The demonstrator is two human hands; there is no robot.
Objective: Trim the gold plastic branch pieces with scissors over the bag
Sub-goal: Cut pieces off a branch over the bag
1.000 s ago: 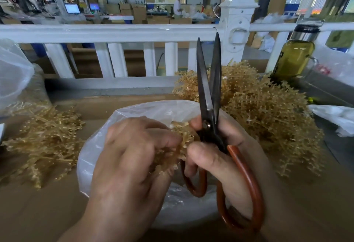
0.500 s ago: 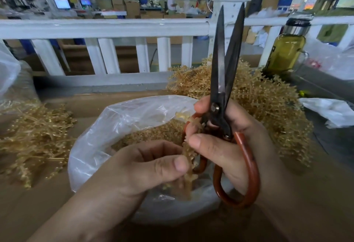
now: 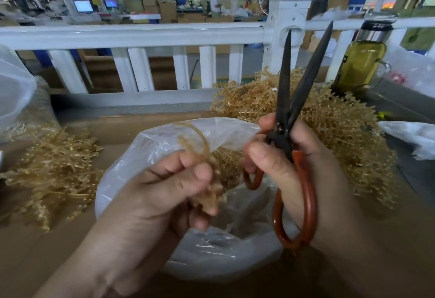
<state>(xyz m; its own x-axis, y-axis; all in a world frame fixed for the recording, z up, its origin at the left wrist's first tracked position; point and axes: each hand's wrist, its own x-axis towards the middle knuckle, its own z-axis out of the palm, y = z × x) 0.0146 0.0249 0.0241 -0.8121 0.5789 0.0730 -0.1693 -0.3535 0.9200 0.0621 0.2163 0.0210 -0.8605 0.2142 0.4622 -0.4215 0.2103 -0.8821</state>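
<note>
My left hand (image 3: 164,191) pinches a gold plastic branch piece (image 3: 202,158) over the open clear plastic bag (image 3: 164,137); the piece is blurred and curls up above my fingers. My right hand (image 3: 282,163) grips the scissors (image 3: 292,114) by their red-brown handles, the dark blades upright and slightly parted, to the right of the branch piece and apart from it. More gold trimmed bits lie inside the bag.
A big heap of gold branches (image 3: 329,118) lies at the right behind the scissors, a smaller heap (image 3: 54,168) at the left. A glass bottle of yellow liquid (image 3: 362,59) stands at the back right. A white railing (image 3: 141,36) runs across the back.
The scissors have tilted right and their blades have parted. My left hand has turned and lifted the branch piece away from the blades.
</note>
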